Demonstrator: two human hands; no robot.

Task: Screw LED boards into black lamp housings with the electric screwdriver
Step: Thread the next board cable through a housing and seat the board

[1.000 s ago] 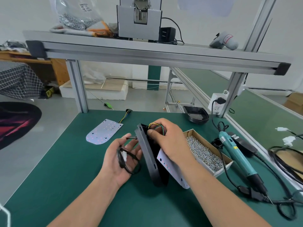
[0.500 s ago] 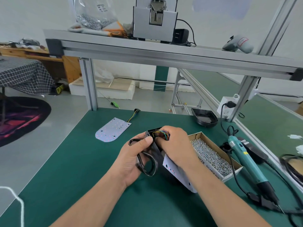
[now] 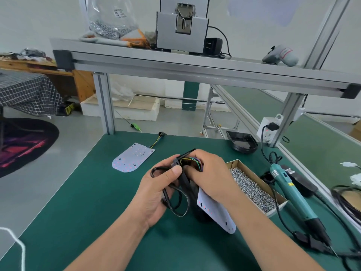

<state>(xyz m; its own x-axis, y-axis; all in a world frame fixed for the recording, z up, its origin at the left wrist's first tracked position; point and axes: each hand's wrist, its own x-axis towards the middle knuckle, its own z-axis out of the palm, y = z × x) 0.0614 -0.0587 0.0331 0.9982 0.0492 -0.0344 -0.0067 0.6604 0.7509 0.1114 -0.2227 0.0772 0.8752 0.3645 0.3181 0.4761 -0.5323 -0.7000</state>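
Left hand [image 3: 156,194] curled round the looped black cable [image 3: 175,210], thumb pressed to the housing [image 3: 186,184]. Right hand [image 3: 213,177] gripped its top. Green mat [image 3: 88,202] stretched wide to the left, while the screw box [image 3: 261,179] sat close on the right. The housing stood on edge mid-table, long axis running away from the person, with the LED board [image 3: 216,214] leaning on its right face.

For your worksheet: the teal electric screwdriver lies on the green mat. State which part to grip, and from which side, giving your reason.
Grip the electric screwdriver round its teal barrel, coming down from above. It lies flat with that straight middle section bare, while the black nose and thin bit point toward the person, so a mid-barrel hold probably balances best.
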